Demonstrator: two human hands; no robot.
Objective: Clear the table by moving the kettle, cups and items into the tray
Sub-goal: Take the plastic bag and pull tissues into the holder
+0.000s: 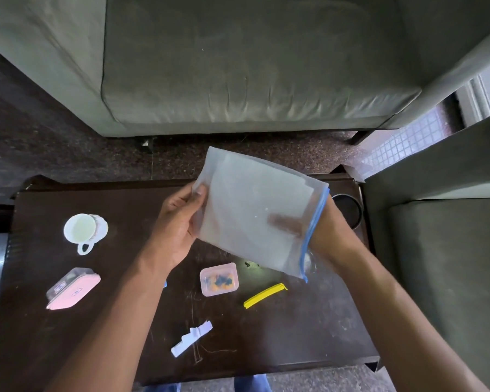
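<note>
A frosted zip bag (246, 205) with a blue zipper edge is held above the dark table (294, 329). My left hand (176, 224) pinches its left edge. My right hand (328, 230) reaches inside through the zipper opening, its fingers showing through the plastic. On the table lie a white cup (84, 229) on its saucer, a pink-lidded box (72, 288), a small pink container (219, 279) with orange and blue bits, a yellow clip (265, 295) and a white clip (191, 338). No kettle or tray is in view.
A grey-green sofa (252, 72) stands beyond the table and an armchair (447, 250) at the right. A dark round object (348, 209) sits at the table's far right corner, partly hidden by my right hand. The floor is dark stone.
</note>
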